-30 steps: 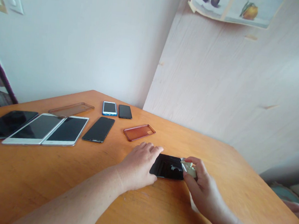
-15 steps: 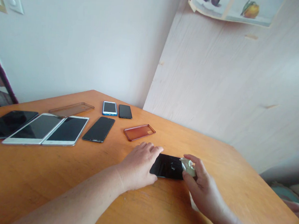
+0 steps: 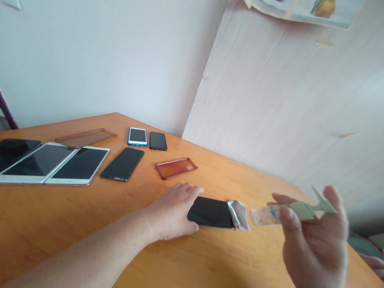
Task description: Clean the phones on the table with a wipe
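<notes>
My left hand (image 3: 175, 213) is closed around the left end of a black smartphone (image 3: 212, 213), which lies screen up on the wooden table. Against the phone's right end rests a crumpled light grey cloth (image 3: 238, 215), partly over its edge. Raised to the right of them, my right hand (image 3: 319, 249) grips a small spray bottle (image 3: 266, 215) with a clear body and a pale green trigger head. The bottle is tilted nearly flat, its clear body towards the cloth.
On the table (image 3: 181, 268), a reddish phone case (image 3: 176, 168) lies beyond my left hand. Farther left are a dark phone (image 3: 123, 164), two white tablets (image 3: 79, 165), a black tablet (image 3: 4, 156) and a clear brownish case (image 3: 86, 138). Two small phones (image 3: 138, 136) lie near the wall.
My right hand has left the phone's right end, moved right and up, and now holds the spray bottle. The cloth stays beside the phone. My left hand keeps its hold.
</notes>
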Demonstrator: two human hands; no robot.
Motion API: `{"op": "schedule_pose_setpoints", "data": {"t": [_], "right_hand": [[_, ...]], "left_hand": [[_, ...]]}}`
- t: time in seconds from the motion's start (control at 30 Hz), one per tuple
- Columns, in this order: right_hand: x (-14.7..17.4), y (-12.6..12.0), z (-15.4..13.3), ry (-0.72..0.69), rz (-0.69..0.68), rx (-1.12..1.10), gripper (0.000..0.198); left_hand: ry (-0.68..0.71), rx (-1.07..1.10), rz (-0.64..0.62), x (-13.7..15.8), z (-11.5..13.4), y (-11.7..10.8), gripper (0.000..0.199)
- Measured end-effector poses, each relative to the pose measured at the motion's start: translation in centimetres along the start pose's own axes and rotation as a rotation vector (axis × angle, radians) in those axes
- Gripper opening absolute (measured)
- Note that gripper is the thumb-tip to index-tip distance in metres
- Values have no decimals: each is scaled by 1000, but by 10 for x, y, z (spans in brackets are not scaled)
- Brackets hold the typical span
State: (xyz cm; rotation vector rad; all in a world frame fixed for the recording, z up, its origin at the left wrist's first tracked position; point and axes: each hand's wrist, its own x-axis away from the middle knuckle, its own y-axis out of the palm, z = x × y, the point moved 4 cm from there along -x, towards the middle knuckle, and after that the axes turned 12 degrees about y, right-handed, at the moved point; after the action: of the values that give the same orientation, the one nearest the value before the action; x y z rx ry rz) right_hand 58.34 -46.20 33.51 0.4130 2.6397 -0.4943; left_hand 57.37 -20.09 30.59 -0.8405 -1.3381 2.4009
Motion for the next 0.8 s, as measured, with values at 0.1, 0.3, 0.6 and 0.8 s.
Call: {"op": "schedule_pose_setpoints", "data": {"t": [0.1, 0.3, 0.6, 0.8], "right_hand": [[-1, 4, 2, 95, -128, 8, 88], [-9, -1, 3, 119, -84, -58, 84], [-26, -1, 39, 152, -120, 236, 63], [-30, -4, 47, 152, -83, 204, 59]], "left_hand": [[-16, 5, -1, 0, 0, 1, 75], [-20, 27, -3, 1, -1, 2, 77], [-17, 33, 2, 0, -3, 4, 76], [-13, 29, -4, 0, -3, 4, 79]]}}
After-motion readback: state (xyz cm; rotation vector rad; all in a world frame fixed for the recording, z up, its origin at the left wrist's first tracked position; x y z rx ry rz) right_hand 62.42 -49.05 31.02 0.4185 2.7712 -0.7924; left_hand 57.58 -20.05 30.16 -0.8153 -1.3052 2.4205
